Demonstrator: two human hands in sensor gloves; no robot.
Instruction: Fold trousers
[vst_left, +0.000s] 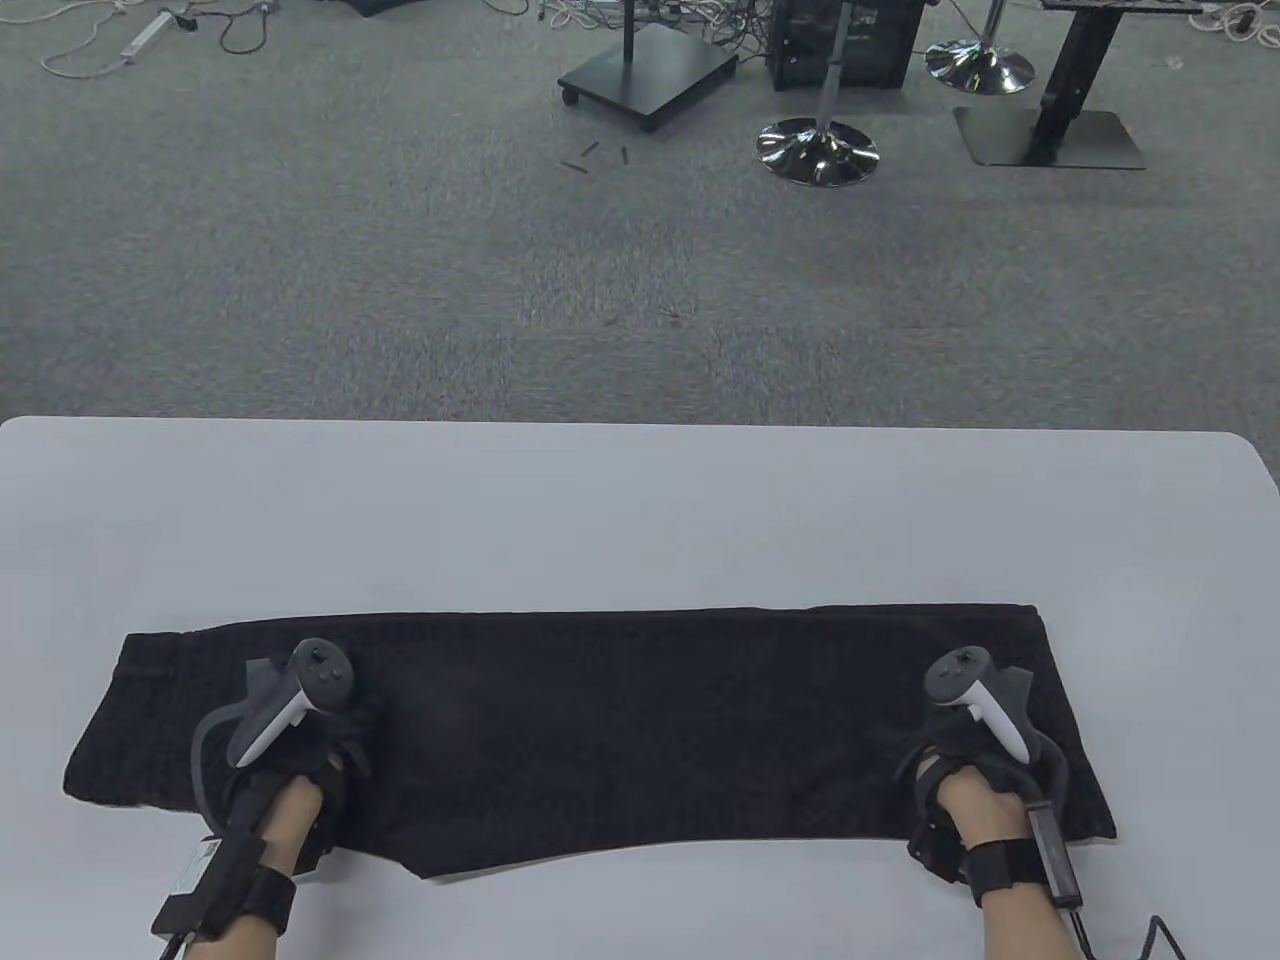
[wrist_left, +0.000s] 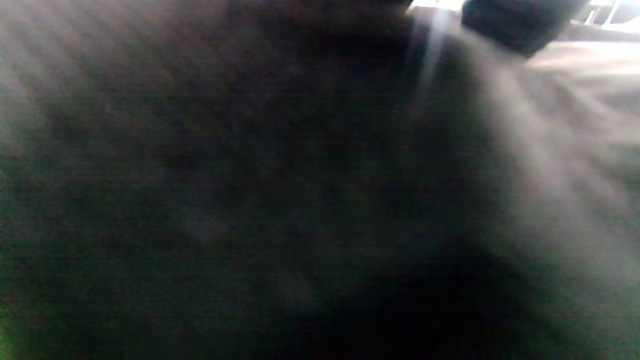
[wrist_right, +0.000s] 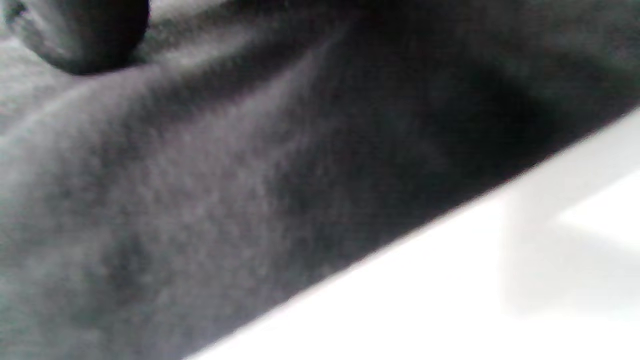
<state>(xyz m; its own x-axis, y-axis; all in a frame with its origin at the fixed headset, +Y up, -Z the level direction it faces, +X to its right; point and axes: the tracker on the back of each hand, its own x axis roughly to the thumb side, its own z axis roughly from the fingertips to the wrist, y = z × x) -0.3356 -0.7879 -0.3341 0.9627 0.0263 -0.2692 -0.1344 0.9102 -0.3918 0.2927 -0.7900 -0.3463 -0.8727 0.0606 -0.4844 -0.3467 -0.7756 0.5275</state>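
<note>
Black trousers (vst_left: 620, 720) lie flat and lengthwise across the near part of the white table (vst_left: 640, 520), in one long band. My left hand (vst_left: 335, 740) rests on the cloth near its left end, my right hand (vst_left: 935, 745) near its right end. The trackers cover most of both hands' fingers. In the left wrist view dark fabric (wrist_left: 300, 190) fills the frame, and one gloved fingertip (wrist_left: 515, 20) touches it. The right wrist view shows a fingertip (wrist_right: 75, 35) lying on the cloth (wrist_right: 200, 175) beside its near edge, with white table (wrist_right: 475, 280) below.
The table's far edge (vst_left: 640, 425) runs across mid-frame, with grey carpet beyond. Stand bases (vst_left: 650, 70), a chrome stool foot (vst_left: 818, 152) and cables sit far off on the floor. Bare table surface lies behind the trousers.
</note>
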